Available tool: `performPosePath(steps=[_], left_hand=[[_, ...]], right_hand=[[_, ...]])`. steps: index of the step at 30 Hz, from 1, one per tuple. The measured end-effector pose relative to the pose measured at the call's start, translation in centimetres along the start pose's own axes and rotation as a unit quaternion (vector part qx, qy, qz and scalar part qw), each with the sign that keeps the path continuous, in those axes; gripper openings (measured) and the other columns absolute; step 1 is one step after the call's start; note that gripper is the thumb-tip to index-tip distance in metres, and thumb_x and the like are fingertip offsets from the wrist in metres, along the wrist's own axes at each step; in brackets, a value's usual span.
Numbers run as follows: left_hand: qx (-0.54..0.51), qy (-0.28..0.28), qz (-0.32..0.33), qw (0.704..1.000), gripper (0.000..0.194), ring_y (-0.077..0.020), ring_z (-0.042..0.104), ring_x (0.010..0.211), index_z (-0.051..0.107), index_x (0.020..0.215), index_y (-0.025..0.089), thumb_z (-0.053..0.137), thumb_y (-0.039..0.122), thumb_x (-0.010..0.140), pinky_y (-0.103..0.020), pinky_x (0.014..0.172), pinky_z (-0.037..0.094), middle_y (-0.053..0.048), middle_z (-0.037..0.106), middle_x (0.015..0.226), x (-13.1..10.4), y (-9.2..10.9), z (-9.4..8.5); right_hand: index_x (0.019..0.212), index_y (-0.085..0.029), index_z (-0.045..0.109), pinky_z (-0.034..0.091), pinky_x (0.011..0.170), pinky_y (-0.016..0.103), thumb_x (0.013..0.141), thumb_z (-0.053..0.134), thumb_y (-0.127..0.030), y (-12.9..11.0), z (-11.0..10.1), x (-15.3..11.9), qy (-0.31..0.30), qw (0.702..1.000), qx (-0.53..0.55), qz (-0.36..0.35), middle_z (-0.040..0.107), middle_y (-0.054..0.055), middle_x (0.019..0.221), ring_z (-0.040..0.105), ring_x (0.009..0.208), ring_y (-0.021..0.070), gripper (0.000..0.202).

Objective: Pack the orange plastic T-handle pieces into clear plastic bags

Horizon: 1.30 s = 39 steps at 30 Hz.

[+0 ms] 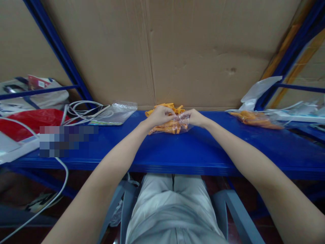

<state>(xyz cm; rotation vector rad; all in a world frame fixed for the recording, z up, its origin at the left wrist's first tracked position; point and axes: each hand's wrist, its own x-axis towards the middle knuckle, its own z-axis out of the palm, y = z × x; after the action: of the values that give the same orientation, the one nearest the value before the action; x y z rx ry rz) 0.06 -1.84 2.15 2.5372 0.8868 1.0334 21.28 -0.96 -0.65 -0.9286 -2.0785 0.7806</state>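
lap and chair: you sit close in, your knees under the front edge of the blue tabletop (177, 156).
left hand (159, 117): fingers pinched together on the left part of the top edge of a clear bag (175, 126).
right hand (195, 118): pinched on the same top edge, its fingertips almost touching those of your left hand.
clear bag: it rests on the tabletop between your hands, at mid-depth, filled with small orange pieces (167, 128).
step in hand: it looks like you are pressing the bag's mouth closed.
next move: probably run your pinch along the edge, keeping it flat so no piece catches in it.
loose pile (165, 107): more orange pieces just behind your hands, against the cardboard wall (177, 51).
far sides: empty bags (116, 113) and white cables (81, 108) to the left; another filled bag (254, 119) to the right.
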Motion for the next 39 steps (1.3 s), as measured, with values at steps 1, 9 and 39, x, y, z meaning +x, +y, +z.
performPosePath(steps=[1,9,39], left_hand=[[-0.003,0.001,0.000,1.000,0.011,-0.0094,0.046,0.050,0.071,0.069,0.014,0.067,0.021,0.077,-0.024,0.054,0.037,0.005,0.053,0.047,0.0,0.0,0.0],[-0.028,-0.029,-0.016,0.999,0.014,-0.0083,0.044,0.049,0.069,0.068,0.014,0.068,0.025,0.078,-0.022,0.051,0.034,0.006,0.048,0.046,0.1,-0.3,0.0],[-0.028,-0.046,-0.027,0.998,0.014,-0.0081,0.042,0.051,0.070,0.070,0.014,0.065,0.025,0.078,-0.022,0.051,0.033,0.004,0.053,0.052,0.0,-0.5,0.1]], right_hand=[[0.082,-0.017,0.077,0.054,0.080,0.031,0.065,0.077,-0.028,-0.2,0.1,-0.1,-0.001,0.999,0.035,0.015,0.075,0.004,0.087,0.067,0.081,0.0169,0.020],[0.089,-0.017,0.073,0.056,0.075,0.027,0.061,0.081,-0.018,-0.5,0.2,-0.5,-0.007,0.985,0.146,0.095,0.074,0.006,0.092,0.066,0.080,0.0148,0.029],[0.077,-0.017,0.053,0.040,0.039,0.013,0.090,0.054,-0.013,-2.1,0.0,-1.0,-0.109,0.941,0.225,0.226,0.061,0.000,0.057,0.047,0.040,0.0048,0.014]])
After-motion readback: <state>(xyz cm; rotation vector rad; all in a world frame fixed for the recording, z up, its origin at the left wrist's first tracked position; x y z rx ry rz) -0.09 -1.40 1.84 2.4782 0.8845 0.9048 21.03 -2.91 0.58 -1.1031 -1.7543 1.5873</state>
